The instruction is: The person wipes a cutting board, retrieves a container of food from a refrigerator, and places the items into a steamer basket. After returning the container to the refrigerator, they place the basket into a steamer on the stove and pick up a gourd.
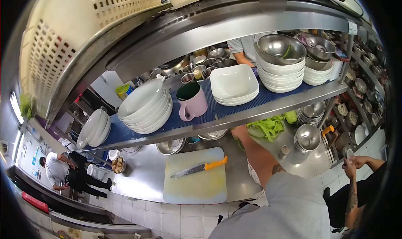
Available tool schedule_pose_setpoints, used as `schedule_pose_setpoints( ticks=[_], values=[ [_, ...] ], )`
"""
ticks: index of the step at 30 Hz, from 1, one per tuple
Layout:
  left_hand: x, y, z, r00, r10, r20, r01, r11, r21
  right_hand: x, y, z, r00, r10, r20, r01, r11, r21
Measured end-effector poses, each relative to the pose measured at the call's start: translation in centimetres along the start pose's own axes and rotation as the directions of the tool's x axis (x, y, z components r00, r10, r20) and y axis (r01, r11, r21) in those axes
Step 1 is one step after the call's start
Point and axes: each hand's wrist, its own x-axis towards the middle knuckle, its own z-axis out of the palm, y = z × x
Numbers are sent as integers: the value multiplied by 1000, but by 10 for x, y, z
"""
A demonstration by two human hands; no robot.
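Observation:
My right arm, in a grey short sleeve, reaches forward over the steel counter. My right hand (239, 132) is at the left side of a heap of green leaves (268, 129), close under the edge of the shelf. Its fingers are mostly hidden, so I cannot make out whether it holds any leaves. A knife with an orange handle (215, 163) lies on the pale cutting board (194, 193), left of my arm. Out of view is my left hand. A green rounded vegetable (290, 116) sits beside the leaves, and a small jar (284, 151) stands nearer to me.
A steel shelf (234, 121) crosses above the counter with white bowls (146, 105), a pink mug (193, 103) and square dishes (234, 84). Metal bowls (307, 137) are stacked at right. One person (56, 167) stands far left; another person's hands (351, 163) are at right.

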Motion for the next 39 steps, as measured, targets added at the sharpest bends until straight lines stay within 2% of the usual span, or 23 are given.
schedule_pose_setpoints(
  ticks=[1, 3, 4, 6, 10, 11, 12, 13, 14, 15, 16, 18, 19, 21, 22, 24, 28, 30, 34, 36, 39],
  values=[
    [3, 13, 7, 1000, -8, 23, 9, 1000, -11, 4, 0, 1, 1000, 2, 2, -2, 1000, -2],
    [7, 39, 23, 998, 3, 70, -2, 1000, -15, 13, -4, -5, 979, -174, -106, 183, 980, 83],
    [8, 50, 30, 996, 14, 87, -12, 1000, -16, 9, -9, -12, 979, -173, -105, 181, 980, 77],
    [11, 68, 39, 992, 33, 120, -31, 999, -18, -6, -22, -33, 996, -42, -75, 46, 997, 60],
    [14, 90, 51, 985, 68, 160, -68, 998, -8, -20, -24, -56, 1000, 16, 13, -17, 997, 81],
    [15, 94, 53, 983, 76, 168, -75, 997, -7, -19, -15, -46, 994, 40, -100, -6, 948, 317],
    [16, 98, 54, 982, 80, 171, -80, 997, -9, -17, -6, -37, 976, 90, -199, 31, 846, 533],
    [16, 101, 54, 981, 82, 178, -82, 997, -7, -19, -7, -41, 975, 91, -201, 31, 846, 533],
    [17, 102, 54, 979, 87, 182, -88, 996, -3, -23, -5, -47, 971, 236, -37, -138, 683, 718],
    [18, 103, 54, 979, 90, 185, -92, 996, 2, -28, -4, -52, 930, 335, 153, -304, 462, 833],
    [18, 105, 54, 977, 92, 192, -95, 995, 7, -29, 1, -53, 929, 338, 152, -305, 463, 832],
    [19, 108, 55, 975, 96, 199, -100, 995, 13, -26, 29, -39, 866, 191, 462, -478, 46, 877],
    [18, 109, 55, 975, 99, 199, -104, 995, 12, -28, 43, -30, 867, 193, 460, -477, 46, 878],
    [18, 111, 55, 974, 104, 202, -109, 994, 16, -38, 67, -12, 848, 5, 530, -525, -132, 841],
    [18, 112, 56, 973, 105, 205, -111, 994, 18, -47, 66, -15, 848, 8, 530, -524, -133, 841],
    [19, 111, 58, 971, 112, 210, -118, 993, 17, -71, 58, -28, 862, -98, 498, -506, -240, 828],
    [21, 108, 61, 964, 130, 231, -141, 990, 31, -119, 46, -55, 898, -9, 440, -434, -181, 882],
    [23, 105, 62, 959, 142, 246, -156, 987, 38, -143, 42, -68, 908, -113, 404, -418, -161, 894],
    [26, 93, 69, 940, 181, 291, -209, 975, 69, -199, 44, -93, 914, -137, 382, -398, -128, 908],
    [29, 88, 72, 922, 212, 324, -252, 964, 87, -230, 42, -110, 886, -222, 406, -438, -116, 892],
    [35, 81, 78, 878, 274, 391, -348, 928, 132, -287, 32, -137, 887, -184, 422, -447, -120, 886]
  ],
)
